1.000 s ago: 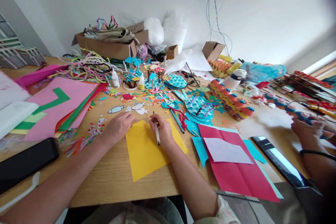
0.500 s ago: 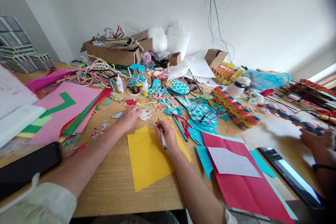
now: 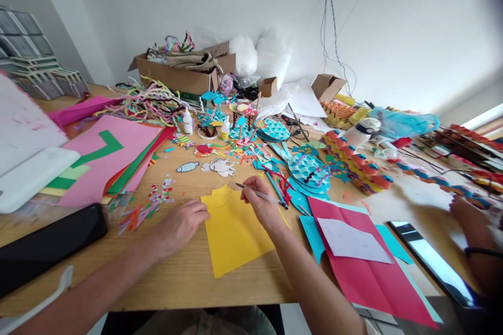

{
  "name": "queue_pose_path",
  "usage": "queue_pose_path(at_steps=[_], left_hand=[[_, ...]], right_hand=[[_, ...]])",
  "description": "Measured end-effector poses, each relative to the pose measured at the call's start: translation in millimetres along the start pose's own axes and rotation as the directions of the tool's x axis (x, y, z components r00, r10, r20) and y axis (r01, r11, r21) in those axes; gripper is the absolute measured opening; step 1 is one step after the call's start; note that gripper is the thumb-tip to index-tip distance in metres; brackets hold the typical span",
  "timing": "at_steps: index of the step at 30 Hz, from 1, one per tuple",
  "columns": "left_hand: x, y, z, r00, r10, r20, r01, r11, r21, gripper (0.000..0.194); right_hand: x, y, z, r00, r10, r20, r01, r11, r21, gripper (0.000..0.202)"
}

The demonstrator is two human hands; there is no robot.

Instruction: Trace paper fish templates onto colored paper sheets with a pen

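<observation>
My right hand (image 3: pixel 262 201) is closed around a pen (image 3: pixel 265 198), which slants across my fingers above the upper right of a yellow paper sheet (image 3: pixel 239 241). Faint drawn lines show near the sheet's jagged upper edge. At its left edge, the bent fingers of my left hand (image 3: pixel 188 222) are drawn together, with their tips on the paper. Just beyond the sheet lie white paper fish cutouts (image 3: pixel 223 167) and a pale blue paper fish (image 3: pixel 187 167).
Left are coloured paper sheets (image 3: pixel 113 141), paper scraps (image 3: pixel 159 193) and a black phone (image 3: pixel 55 246). Red paper (image 3: pixel 353 277) bearing a white sheet (image 3: pixel 356 241) lies right, near a tablet-like device (image 3: pixel 432 261). Another person's hand (image 3: pixel 471 214) is at far right. Glue bottles (image 3: pixel 187 121) stand behind.
My left hand has come back from the white fish cutouts to the yellow sheet's left edge. The pen in my right hand has swung from pointing toward me to lying slantwise.
</observation>
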State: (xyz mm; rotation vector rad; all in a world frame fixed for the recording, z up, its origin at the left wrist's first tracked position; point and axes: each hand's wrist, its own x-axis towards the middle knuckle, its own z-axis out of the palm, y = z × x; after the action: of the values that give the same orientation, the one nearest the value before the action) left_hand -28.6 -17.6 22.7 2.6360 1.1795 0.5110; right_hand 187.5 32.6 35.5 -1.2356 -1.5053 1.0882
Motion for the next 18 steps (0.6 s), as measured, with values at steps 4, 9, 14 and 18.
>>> queue_pose_path(at_steps=[4, 9, 14, 18], left_hand=[[-6, 1, 10.4, 0.999, -0.006, -0.042, 0.007, 1.0, 0.007, 0.035], [-8, 3, 18.0, 0.997, -0.013, -0.072, 0.018, 0.998, 0.067, 0.031], [-9, 8, 20.7, 0.998, -0.022, -0.063, 0.031, 0.989, 0.146, 0.03], [-10, 13, 24.8, 0.998, -0.06, -0.038, 0.066, 0.979, 0.191, 0.031]], right_hand=[[-12, -14, 16, 0.993, 0.073, 0.097, -0.067, 0.996, -0.056, 0.006], [-18, 2, 43, 0.997, 0.047, 0.056, -0.042, 0.996, -0.079, 0.003], [-20, 15, 53, 0.998, -0.055, 0.026, 0.059, 0.975, -0.214, 0.004], [-23, 17, 53, 0.994, -0.096, 0.043, 0.104, 0.962, -0.254, 0.005]])
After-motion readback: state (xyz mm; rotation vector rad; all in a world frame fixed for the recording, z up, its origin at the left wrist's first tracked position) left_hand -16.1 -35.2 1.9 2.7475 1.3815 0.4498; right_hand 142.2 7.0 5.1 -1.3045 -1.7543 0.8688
